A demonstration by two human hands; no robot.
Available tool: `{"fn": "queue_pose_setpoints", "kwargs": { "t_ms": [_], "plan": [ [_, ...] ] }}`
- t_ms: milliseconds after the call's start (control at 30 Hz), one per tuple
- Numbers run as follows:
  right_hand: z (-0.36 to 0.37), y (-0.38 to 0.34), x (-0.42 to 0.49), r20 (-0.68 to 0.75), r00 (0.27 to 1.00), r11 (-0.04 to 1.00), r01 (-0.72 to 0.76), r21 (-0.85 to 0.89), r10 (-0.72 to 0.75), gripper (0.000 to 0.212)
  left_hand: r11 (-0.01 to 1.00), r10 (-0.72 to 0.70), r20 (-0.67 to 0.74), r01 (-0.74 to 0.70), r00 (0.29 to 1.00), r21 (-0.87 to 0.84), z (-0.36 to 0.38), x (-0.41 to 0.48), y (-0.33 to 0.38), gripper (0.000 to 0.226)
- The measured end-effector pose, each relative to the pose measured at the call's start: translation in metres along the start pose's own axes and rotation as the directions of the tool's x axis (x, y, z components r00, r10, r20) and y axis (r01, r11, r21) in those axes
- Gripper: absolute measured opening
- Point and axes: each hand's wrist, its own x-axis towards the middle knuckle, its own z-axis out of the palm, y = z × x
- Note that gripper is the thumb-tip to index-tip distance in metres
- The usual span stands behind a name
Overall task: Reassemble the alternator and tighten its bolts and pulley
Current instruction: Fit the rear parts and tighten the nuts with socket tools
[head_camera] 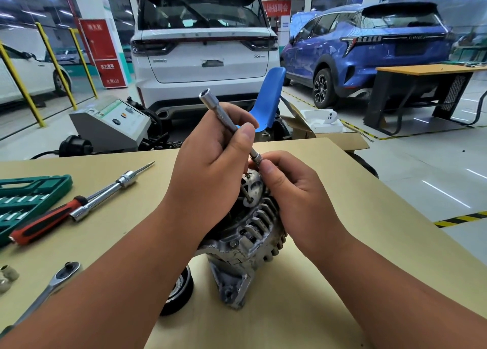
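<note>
The grey alternator [253,232] stands on the cardboard-covered table [369,216], pulley end [181,290] down at the lower left. My left hand [210,169] grips a slim chrome extension bar [218,110], which slants up and to the left with its square-drive end free. My right hand [292,190] pinches the small socket [257,159] at the bar's lower end, right above the alternator's rear plate [253,190]. A bolt [246,193] stands in that plate.
On the left of the table lie a green socket case [29,198], a red-handled screwdriver [50,220], a chrome sliding bar [108,193], a ratchet [50,288] and some small sockets [8,275]. A blue chair [268,98], a tester box [110,122] and parked cars stand beyond.
</note>
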Motion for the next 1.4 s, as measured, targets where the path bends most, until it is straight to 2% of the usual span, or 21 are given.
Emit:
{"fn": "queue_pose_setpoints", "kwargs": {
  "t_ms": [233,400,700,833,1000,1033,1100,1167,1233,1333,1400],
  "plan": [
    [0.000,0.000,0.000,-0.004,1.000,1.000,-0.007,-0.020,0.007,0.027,0.996,-0.011,-0.063,0.006,0.998,-0.085,-0.004,0.000,0.004,0.026],
    [0.000,-0.001,-0.001,-0.003,1.000,1.000,-0.019,-0.023,0.019,0.025,0.982,-0.114,-0.148,0.089,0.982,-0.164,-0.006,0.002,0.002,0.034],
    [-0.001,0.004,0.000,0.008,1.000,1.000,-0.002,0.006,0.002,0.025,0.974,-0.153,-0.141,0.125,0.978,-0.187,-0.011,0.007,0.007,0.035],
    [-0.002,0.005,0.000,0.008,1.000,1.000,-0.004,-0.010,0.004,0.026,0.970,-0.203,-0.100,0.186,0.974,-0.154,-0.032,0.008,0.013,0.038],
    [-0.002,0.005,0.000,0.002,1.000,1.000,-0.007,-0.012,0.007,0.026,0.913,-0.322,-0.223,0.239,0.920,-0.331,-0.093,-0.007,0.014,0.033],
    [-0.002,0.005,0.000,0.005,1.000,1.000,-0.007,-0.012,0.007,0.026,0.918,-0.343,-0.241,0.269,0.908,-0.292,-0.109,-0.015,0.010,0.033],
    [-0.002,0.005,-0.001,0.008,1.000,1.000,-0.006,-0.013,0.006,0.026,0.919,-0.393,-0.249,0.385,0.885,-0.081,-0.146,-0.037,0.000,0.038],
    [-0.003,0.003,-0.001,0.012,1.000,1.000,0.001,-0.025,0.000,0.027,0.827,-0.450,-0.253,0.506,0.857,0.245,-0.181,-0.064,-0.010,0.038],
    [-0.005,0.005,-0.001,0.008,1.000,0.999,0.006,-0.039,-0.006,0.029,0.616,-0.512,-0.269,0.567,0.816,0.548,-0.213,-0.094,-0.015,0.033],
    [-0.004,0.008,-0.001,-0.009,1.000,0.999,-0.020,-0.030,0.020,0.034,0.287,-0.630,-0.304,0.577,0.715,0.764,-0.244,-0.131,-0.016,0.025],
    [-0.002,0.008,-0.001,-0.026,0.999,0.999,-0.019,-0.028,0.018,0.035,0.088,-0.714,-0.308,0.517,0.629,0.851,-0.249,-0.149,-0.016,0.029]
  ]
}}
